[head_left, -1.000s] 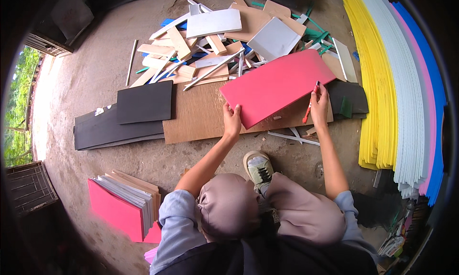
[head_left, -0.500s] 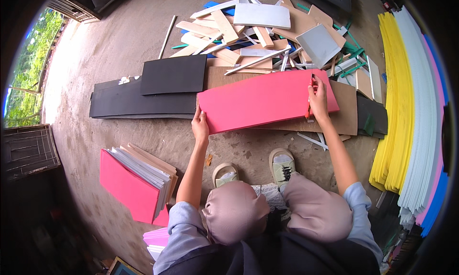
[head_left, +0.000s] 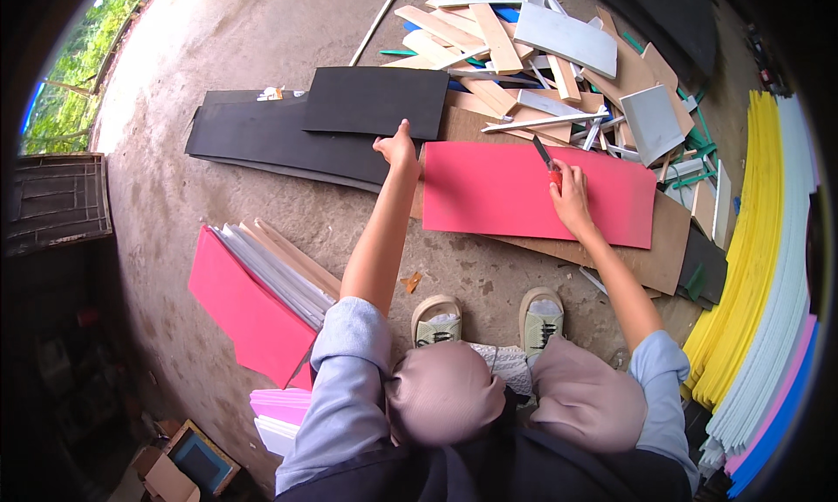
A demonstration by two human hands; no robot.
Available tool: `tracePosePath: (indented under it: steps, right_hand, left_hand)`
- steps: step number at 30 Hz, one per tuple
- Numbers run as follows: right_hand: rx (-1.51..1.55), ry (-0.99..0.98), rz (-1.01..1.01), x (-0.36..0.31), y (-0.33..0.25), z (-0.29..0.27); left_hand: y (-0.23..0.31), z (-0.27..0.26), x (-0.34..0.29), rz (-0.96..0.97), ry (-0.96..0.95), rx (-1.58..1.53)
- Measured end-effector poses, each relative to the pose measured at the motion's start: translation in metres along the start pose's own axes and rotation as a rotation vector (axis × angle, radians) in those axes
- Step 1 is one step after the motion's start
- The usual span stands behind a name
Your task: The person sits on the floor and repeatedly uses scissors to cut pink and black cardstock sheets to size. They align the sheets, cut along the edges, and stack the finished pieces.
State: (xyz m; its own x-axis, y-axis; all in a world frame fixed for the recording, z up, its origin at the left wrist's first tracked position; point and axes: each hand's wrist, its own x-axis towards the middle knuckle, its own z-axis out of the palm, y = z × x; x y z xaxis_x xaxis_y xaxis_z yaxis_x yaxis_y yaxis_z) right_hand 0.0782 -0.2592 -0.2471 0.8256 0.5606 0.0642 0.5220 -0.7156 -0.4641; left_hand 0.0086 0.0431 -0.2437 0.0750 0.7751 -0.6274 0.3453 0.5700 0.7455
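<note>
My right hand (head_left: 572, 201) is closed round a utility knife (head_left: 553, 172) with a red handle, its dark blade out and pointing up and left. It is over a long pink-red foam sheet (head_left: 489, 192), which lies on a brown board (head_left: 668, 249). My left hand (head_left: 399, 148) reaches to the near edge of a smaller black sheet (head_left: 375, 100), thumb and fingers apart. Whether the fingertips touch that sheet I cannot tell. Beneath the small sheet lie longer black sheets (head_left: 253, 131).
Pale, tan, blue and green offcuts (head_left: 497, 44) are heaped beyond the board. Yellow sheets (head_left: 742, 240) and pale blue sheets (head_left: 768, 310) stand at the right. A stack of cut pieces, pink-red in front (head_left: 244, 306), stands at left, with pink and white pieces (head_left: 284, 406) nearer me.
My left hand has let go of the pink-red sheet's left end and moved to the black sheet. My right hand has moved the knife left, away from that sheet's right end. The view has shifted.
</note>
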Motion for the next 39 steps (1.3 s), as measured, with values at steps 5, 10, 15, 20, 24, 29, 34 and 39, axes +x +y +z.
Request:
tracePosePath:
  steps: [5, 10, 15, 20, 24, 29, 34, 39]
  right_hand:
    - [-0.059, 0.036, -0.040, 0.000, -0.012, -0.007]
    - [-0.089, 0.249, 0.197, -0.017, 0.066, -0.031]
    - [-0.102, 0.356, 0.505, -0.032, 0.127, -0.051]
    - [-0.061, 0.357, 0.564, -0.043, 0.133, -0.050]
    - [-0.082, 0.355, 0.548, -0.046, 0.127, -0.054]
    - [-0.246, 0.295, 0.443, -0.035, 0.073, -0.055]
    - [0.261, 0.151, 0.297, -0.029, 0.049, -0.032]
    - [0.366, 0.013, 0.398, -0.025, 0.034, -0.024]
  left_hand:
    - [-0.003, -0.007, 0.027, 0.348, -0.045, -0.344]
    - [-0.026, -0.033, -0.019, 0.668, -0.386, -0.279]
    - [-0.001, -0.035, -0.033, 0.885, -0.561, 0.038]
    - [0.015, -0.002, -0.036, 0.992, -0.870, 0.606]
    - [0.013, 0.016, -0.031, 1.052, -0.935, 0.710]
    - [0.010, 0.012, -0.026, 1.350, -0.751, 0.864]
    - [-0.032, -0.021, -0.030, 1.231, -0.362, 0.529]
    - [-0.076, -0.067, -0.042, 1.071, -0.387, 0.550]
